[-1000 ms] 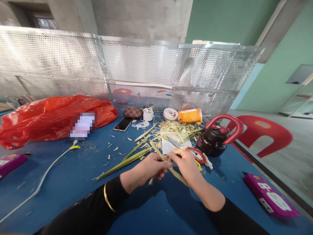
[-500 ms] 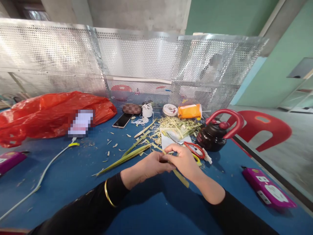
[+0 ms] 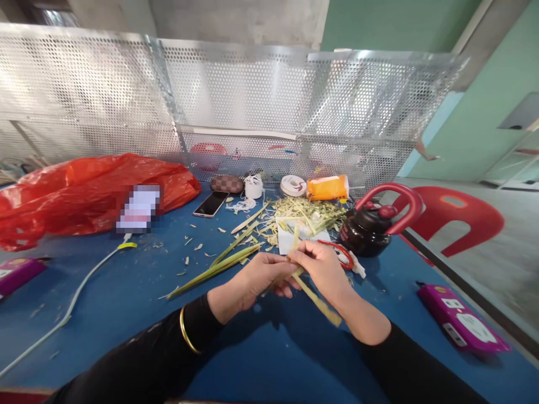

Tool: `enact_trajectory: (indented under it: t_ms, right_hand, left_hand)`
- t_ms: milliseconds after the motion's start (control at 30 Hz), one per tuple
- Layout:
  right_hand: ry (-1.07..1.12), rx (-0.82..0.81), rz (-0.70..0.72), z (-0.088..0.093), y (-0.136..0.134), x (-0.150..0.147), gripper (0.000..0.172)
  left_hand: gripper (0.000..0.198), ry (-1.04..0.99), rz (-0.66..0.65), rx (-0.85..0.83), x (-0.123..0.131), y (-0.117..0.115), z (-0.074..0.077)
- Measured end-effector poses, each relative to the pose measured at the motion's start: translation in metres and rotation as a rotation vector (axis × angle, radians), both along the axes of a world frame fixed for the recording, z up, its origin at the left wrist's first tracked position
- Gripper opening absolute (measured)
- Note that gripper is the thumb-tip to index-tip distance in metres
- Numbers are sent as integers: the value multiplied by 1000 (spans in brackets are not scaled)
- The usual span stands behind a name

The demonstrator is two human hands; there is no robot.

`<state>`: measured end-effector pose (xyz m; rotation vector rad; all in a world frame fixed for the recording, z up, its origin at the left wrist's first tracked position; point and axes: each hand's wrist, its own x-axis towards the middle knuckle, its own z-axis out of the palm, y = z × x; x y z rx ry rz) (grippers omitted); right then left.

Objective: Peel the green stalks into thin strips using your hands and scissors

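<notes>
My left hand (image 3: 267, 275) and my right hand (image 3: 322, 268) meet over the blue table, both pinching a pale yellow-green leaf strip (image 3: 318, 300). One end of the strip sticks up past my fingers and a wider end hangs down to the lower right. The part between my fingertips is hidden. Long green leaves (image 3: 221, 268) lie left of my hands. Beyond them is a heap of shredded strips (image 3: 309, 212) with white paper (image 3: 285, 240) at its front. Red-handled scissors (image 3: 344, 255) lie partly hidden behind my right hand.
A dark jug (image 3: 364, 233) with a red handle stands at the right, a purple pack (image 3: 461, 322) nearer me. Behind are an orange packet (image 3: 327, 188), a tape roll (image 3: 293, 186) and a phone (image 3: 211, 204). A red plastic bag (image 3: 92, 196) and a cabled, blurred phone (image 3: 138, 209) are left.
The strip has turned, with its upper end now pointing upward and its lower end reaching further right. My left fingers have spread a little beneath it. A hand shows past the mesh screen's right edge.
</notes>
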<state>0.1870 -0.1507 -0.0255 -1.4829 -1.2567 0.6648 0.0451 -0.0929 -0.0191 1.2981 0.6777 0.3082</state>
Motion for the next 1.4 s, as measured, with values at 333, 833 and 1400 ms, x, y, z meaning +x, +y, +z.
enact_trajectory:
  t_ms: [333, 833, 1400]
  right_hand:
    - [-193, 109, -66, -3, -1, -6, 23]
    - [-207, 67, -42, -5, -1, -8, 23]
    - [-340, 156, 6, -7, -1, -8, 17]
  left_hand:
    - [23, 87, -70, 33, -3, -1, 4]
    - [28, 93, -175, 145, -2, -1, -2]
    - [28, 143, -111, 151, 0, -4, -2]
